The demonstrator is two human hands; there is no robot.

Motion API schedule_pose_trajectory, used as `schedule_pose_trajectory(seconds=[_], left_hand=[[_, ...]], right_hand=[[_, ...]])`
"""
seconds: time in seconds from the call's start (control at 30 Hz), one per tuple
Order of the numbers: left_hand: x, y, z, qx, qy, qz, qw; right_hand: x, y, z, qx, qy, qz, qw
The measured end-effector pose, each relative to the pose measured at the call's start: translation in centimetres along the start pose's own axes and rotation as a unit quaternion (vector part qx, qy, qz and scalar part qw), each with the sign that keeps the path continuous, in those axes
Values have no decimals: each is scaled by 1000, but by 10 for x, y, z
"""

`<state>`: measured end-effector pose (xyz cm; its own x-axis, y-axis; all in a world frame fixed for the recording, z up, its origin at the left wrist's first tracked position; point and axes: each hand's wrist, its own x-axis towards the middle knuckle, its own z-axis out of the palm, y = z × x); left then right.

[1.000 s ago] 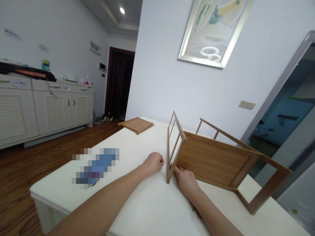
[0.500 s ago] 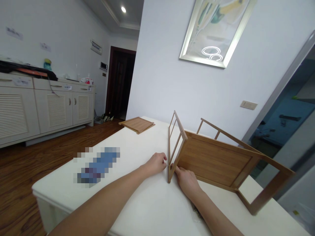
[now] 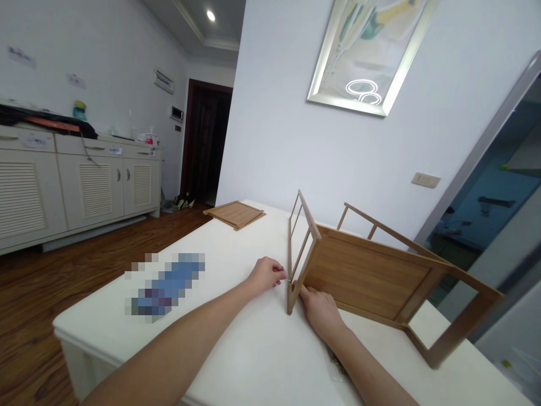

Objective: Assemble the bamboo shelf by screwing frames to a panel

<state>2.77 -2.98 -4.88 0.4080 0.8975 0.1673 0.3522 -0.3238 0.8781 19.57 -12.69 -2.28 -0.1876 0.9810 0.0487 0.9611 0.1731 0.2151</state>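
A partly assembled wooden rack (image 3: 367, 270) stands on the white table (image 3: 253, 361), its slatted end frame (image 3: 311, 262) facing me and a solid panel running back to the right. My left hand (image 3: 267, 274) is at the outer side of the end frame, thumb and fingers pinched together against its lower part. Whatever is between those fingertips is too small to make out. On the inner side, my right hand (image 3: 320, 309) has its fingers closed around the frame's lower bar, close to the panel's corner. Some of the right fingers are hidden behind the wood.
A flat wooden panel (image 3: 236, 214) lies at the table's far end. On the left is a blurred-out blue item (image 3: 169, 287). Under my right forearm a small clear bag (image 3: 337, 366) of parts partly shows. White cabinets (image 3: 84, 186) line the left wall.
My left fingers have closed into a pinch and moved up slightly against the end frame. My right hand and the rack stay almost the same.
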Motion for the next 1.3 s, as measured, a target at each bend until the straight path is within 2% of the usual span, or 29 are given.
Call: schedule_pose_trajectory(seconds=[0.23, 0.57, 1.3], left_hand=[[0, -4, -4, 34, -3, 4, 999], [4, -7, 2, 80, -2, -28, 996], [10, -11, 2, 34, -3, -42, 999]], right_hand=[[0, 1, -1, 2, -3, 1, 1000], [0, 1, 0, 1, -8, 3, 1000], [2, 1, 3, -1, 7, 2, 1000]])
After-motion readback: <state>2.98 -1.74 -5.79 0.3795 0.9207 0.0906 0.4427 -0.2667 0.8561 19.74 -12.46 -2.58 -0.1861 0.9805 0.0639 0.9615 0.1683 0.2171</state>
